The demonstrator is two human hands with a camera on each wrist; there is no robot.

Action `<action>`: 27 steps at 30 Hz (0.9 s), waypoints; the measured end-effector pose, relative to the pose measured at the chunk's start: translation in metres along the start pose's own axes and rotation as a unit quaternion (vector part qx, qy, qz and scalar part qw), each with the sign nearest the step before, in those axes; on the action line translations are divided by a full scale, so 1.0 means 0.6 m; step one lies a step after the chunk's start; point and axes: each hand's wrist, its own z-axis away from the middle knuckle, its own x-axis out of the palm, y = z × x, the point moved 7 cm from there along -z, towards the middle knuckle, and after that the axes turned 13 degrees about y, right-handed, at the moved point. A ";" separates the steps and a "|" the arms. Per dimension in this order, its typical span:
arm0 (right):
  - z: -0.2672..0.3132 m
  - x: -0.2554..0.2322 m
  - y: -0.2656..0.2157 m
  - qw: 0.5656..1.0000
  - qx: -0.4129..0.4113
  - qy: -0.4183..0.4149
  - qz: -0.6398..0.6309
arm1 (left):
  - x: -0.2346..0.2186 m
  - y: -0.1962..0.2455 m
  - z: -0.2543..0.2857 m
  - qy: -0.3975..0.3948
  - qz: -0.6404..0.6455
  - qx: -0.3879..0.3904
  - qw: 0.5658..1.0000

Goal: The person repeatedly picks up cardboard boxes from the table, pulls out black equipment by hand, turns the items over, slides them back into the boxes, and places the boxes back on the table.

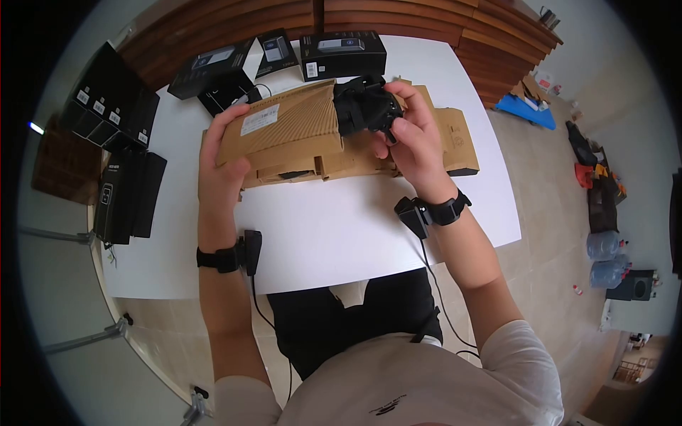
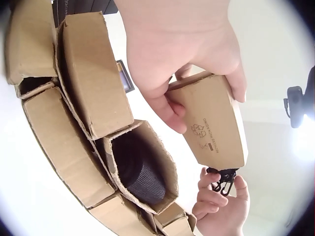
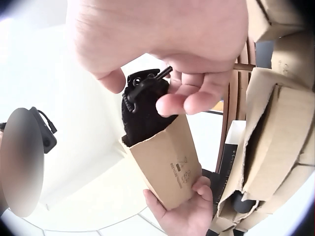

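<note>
My left hand grips a cardboard box with a white label, held above the table; in the left wrist view the thumb and fingers lie on opposite sides of the box. A black fabric item with clips sticks out of the box's open right end. The right hand is at that item, fingers bent around its outer end. In the right wrist view the black item shows a hook and cord between thumb and fingers.
More cardboard packaging lies beneath on the white table, one box holding a dark rolled item. Black boxes stand along the table's back and left side. Wooden drawers are behind the table.
</note>
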 end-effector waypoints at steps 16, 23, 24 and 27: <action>0.019 -0.020 0.028 0.973 0.019 0.069 0.221 | 0.037 -0.011 0.014 -0.125 -0.009 -0.068 0.990; 0.018 0.004 0.015 0.982 -0.013 0.102 0.160 | 0.036 -0.026 0.010 -0.158 0.066 -0.092 0.981; 0.017 0.007 0.013 0.990 -0.017 0.090 0.111 | 0.033 -0.023 0.008 -0.133 0.080 -0.079 0.985; 0.016 0.001 0.013 0.997 -0.014 0.069 0.035 | 0.031 -0.014 0.006 -0.098 0.112 -0.069 0.986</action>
